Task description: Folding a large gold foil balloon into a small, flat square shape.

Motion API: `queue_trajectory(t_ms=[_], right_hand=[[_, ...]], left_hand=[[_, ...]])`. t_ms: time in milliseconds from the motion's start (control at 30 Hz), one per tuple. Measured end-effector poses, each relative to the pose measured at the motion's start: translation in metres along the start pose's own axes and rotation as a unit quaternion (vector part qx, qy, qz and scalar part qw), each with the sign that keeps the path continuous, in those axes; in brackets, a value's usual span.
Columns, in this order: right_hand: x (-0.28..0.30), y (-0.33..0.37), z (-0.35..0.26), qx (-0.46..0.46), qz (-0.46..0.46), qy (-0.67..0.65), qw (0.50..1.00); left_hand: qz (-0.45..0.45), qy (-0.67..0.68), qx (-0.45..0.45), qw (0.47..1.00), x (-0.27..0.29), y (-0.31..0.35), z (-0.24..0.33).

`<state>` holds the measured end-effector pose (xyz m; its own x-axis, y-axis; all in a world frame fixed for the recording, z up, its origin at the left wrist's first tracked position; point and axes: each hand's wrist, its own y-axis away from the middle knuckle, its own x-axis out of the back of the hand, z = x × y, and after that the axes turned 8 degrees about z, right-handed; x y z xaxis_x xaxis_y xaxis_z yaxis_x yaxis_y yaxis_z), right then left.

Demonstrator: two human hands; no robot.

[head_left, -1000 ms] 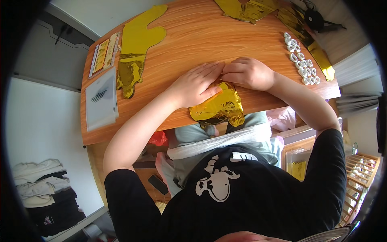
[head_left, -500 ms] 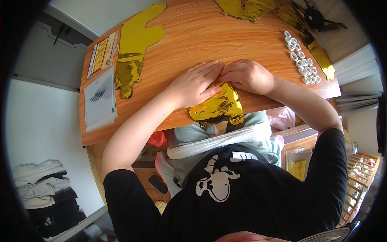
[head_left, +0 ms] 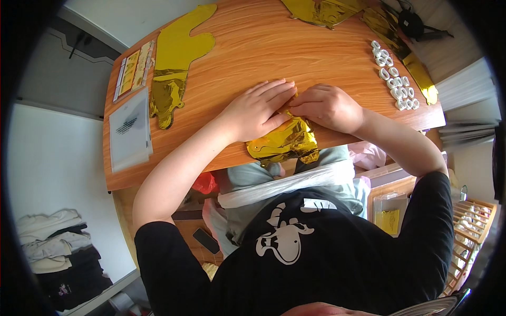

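A crinkled gold foil balloon (head_left: 284, 141), deflated and folded, lies at the table's front edge, with its lower end over the edge. My left hand (head_left: 258, 111) rests flat across its upper left part, fingers stretched out and thumb on the foil. Curled at the upper right end of the foil is my right hand (head_left: 332, 109), its thumb and fingertips pinched on the balloon's edge. The fingers hide part of that end. Another flat gold foil balloon (head_left: 182, 50) is spread out on the left side of the table, apart from both hands.
Several white ribbon rolls (head_left: 398, 84) stand in rows at the table's right side. More gold foil (head_left: 321, 11) lies along the far edge, near a black device (head_left: 411, 23). Clear plastic bags (head_left: 129, 129) and a printed package (head_left: 134, 71) sit at the left edge of the wooden table (head_left: 253, 47).
My right hand has shifted slightly toward me and to the right, still pinching the foil. My left hand has stayed nearly in place on the balloon.
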<state>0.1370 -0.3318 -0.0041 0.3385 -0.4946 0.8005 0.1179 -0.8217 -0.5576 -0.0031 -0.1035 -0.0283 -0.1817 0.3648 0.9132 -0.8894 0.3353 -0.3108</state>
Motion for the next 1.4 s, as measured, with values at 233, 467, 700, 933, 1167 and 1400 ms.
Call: queue_trajectory(t_ms=[233,467,700,933,1167,1400], right_hand=[[0.007,0.004,-0.027,-0.072,-0.015,-0.037,0.997],[0.002,0.008,-0.021,-0.019,0.026,0.033,0.999],[-0.004,0.017,-0.014,-0.031,0.013,-0.022,0.999],[0.002,0.014,-0.013,-0.002,0.005,-0.027,1.0],[0.015,0.014,0.019,-0.016,-0.05,-0.048,0.997],[0.01,0.02,0.022,-0.02,-0.033,-0.052,0.998]], left_hand=[[0.002,-0.021,-0.009,1.0,0.0,-0.001,0.002],[0.001,-0.023,-0.013,1.0,0.0,-0.001,0.002],[-0.004,-0.03,-0.019,0.999,0.001,-0.001,0.001],[-0.024,-0.025,-0.008,0.999,0.007,-0.004,0.006],[0.006,-0.034,0.025,0.999,0.0,-0.015,0.0],[0.028,0.276,0.106,0.955,0.035,-0.024,-0.027]])
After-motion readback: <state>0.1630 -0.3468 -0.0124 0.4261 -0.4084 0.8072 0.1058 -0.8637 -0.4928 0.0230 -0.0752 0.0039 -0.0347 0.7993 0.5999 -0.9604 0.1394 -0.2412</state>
